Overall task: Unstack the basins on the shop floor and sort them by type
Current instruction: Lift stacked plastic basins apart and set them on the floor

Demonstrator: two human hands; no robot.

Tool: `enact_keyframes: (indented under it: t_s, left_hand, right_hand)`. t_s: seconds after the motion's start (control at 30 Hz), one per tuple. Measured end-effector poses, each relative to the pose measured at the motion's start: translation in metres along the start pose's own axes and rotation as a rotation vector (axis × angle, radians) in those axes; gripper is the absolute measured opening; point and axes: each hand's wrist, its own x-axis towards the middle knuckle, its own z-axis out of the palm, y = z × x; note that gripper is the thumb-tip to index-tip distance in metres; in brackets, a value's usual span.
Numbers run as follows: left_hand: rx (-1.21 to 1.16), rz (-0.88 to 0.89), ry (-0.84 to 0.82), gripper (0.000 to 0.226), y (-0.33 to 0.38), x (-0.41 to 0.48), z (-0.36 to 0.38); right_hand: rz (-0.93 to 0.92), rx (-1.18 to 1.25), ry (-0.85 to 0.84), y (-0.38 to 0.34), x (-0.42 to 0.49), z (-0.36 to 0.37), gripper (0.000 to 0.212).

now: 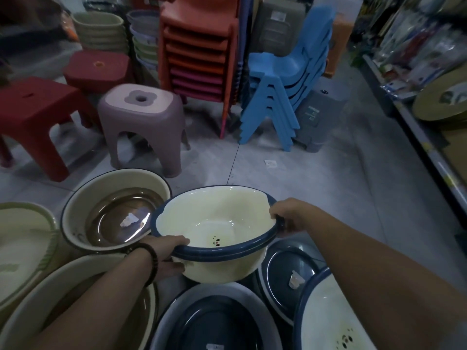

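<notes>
Both hands, left hand (166, 251) and right hand (288, 218), have fingers clenched on the rim of a cream basin (214, 223) held over grey floor tiles (316, 178); a mauve stool (141, 122) stands at eleven o'clock, blue chairs (283, 97) at one.

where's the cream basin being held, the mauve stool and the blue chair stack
cream basin (217, 215): head view, on its inner wall
mauve stool (140, 114): head view, on the front of its seat
blue chair stack (275, 72): head view, on the top chair's seat

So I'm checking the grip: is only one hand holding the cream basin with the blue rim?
No, the left hand and right hand grip opposite sides of the cream basin rim.
</notes>
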Motion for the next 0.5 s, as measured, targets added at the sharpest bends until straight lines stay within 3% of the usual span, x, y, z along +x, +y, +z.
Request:
enact_keyframes:
  t_s: [0.13,0.27,0.4,0.5]
  left_hand:
    - [-0.071,0.017,0.006,0.043,0.003,-0.021,0.005]
    - [-0.028,0.095,-0.043,0.015,0.006,-0.063,0.014]
    - [-0.042,0.208,-0.05,0.033,0.022,-0.099,0.025]
    - [0.065,0.279,-0.07,0.021,0.021,-0.128,0.052]
  right_hand:
    - [-0.077,0.14,-0.026,0.011,-0.01,-0.016,0.011]
    - [-0.164,0.266,0.003,0.034,-0.049,-0.042,0.019]
    - [-0.229,0.413,0.075,0.062,-0.109,-0.086,0.025]
    - [-0.28,0.447,0.153,0.098,-0.15,-0.116,0.024]
